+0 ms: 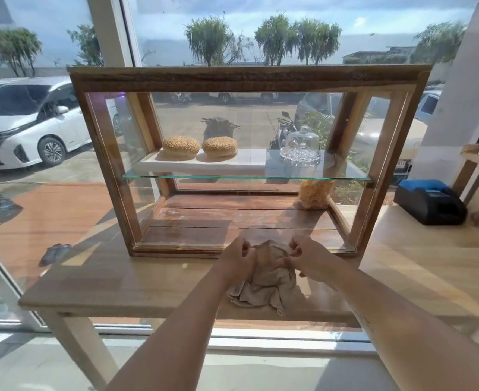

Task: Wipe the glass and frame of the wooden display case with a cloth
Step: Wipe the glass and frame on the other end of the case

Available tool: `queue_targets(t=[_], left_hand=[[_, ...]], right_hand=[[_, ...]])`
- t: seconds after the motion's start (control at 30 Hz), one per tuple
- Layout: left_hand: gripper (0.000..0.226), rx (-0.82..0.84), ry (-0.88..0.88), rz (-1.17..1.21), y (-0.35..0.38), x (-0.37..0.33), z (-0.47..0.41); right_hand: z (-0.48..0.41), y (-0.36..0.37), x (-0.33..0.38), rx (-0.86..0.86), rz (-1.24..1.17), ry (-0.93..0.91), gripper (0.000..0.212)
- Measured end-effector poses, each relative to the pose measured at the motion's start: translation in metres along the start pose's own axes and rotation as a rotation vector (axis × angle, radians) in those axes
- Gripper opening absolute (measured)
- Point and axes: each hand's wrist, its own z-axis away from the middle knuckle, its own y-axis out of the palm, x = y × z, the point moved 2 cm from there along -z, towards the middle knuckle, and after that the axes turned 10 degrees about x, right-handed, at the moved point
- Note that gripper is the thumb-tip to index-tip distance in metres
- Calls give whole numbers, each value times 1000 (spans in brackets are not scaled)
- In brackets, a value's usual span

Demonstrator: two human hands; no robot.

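Cloth is the centre of it all: a crumpled beige rag bunched up on the wooden table, right in front of the bottom rail of the wooden display case. Both hands are on it. Left hand has its fingers curled in, pinching the top left of the bundle, and right hand is doing the same on the top right, thumb and fingertips nipping a fold. So neither hand is spread flat, both are closed on fabric, and the lower part of the rag hangs loose toward the table's near edge.

Case itself stands upright on the table, just behind the hands, with a thick wood frame and clear panes all round. Inside, a glass shelf runs across the middle. On it sits a white board with two sesame buns side by side, and to the right of those a small glass dome on a cut-glass base. Under the shelf, in the back right corner, there's a clear jar of something yellowish, can't tell what.

Off to the right on the table, well apart from the case, is a black and blue receipt printer. Behind everything is a big window with a white car parked outside.
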Motion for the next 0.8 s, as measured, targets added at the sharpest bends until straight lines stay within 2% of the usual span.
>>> queue_targets(t=[0.17,0.2,0.27,0.4,0.47,0.53,0.57,0.63,0.67,0.73,0.8], left_hand=[[29,58,-25,15,9,5,-3],[28,60,-30,3,11,6,-4],[12,46,-19,-97,13,6,-5],[19,-70,-57,-181,2,7,-9],[21,-180,-95,-247,-7,12,-6],[25,-269,-84,-457,-8,14,2],[23,-339,-38,-503,-5,14,5],[17,-418,127,-451,2,6,13],[17,-379,219,-432,9,1,14],[27,-148,330,-480,26,-6,16],[48,94,272,-589,39,-1,17]], right_hand=[[-5,10,-1,29,-67,-40,20],[-6,10,-2,37,-55,-35,19],[-8,9,-6,44,-29,-21,15],[-12,9,-20,-38,18,59,28],[-10,12,-24,-161,192,108,28],[-6,15,-22,-274,482,96,26],[-5,17,-20,-312,579,49,25],[-5,19,-17,-337,634,-67,18],[-4,19,-18,-331,639,-104,14],[0,21,-24,-334,655,-171,16],[3,23,-36,-315,633,-205,26]])
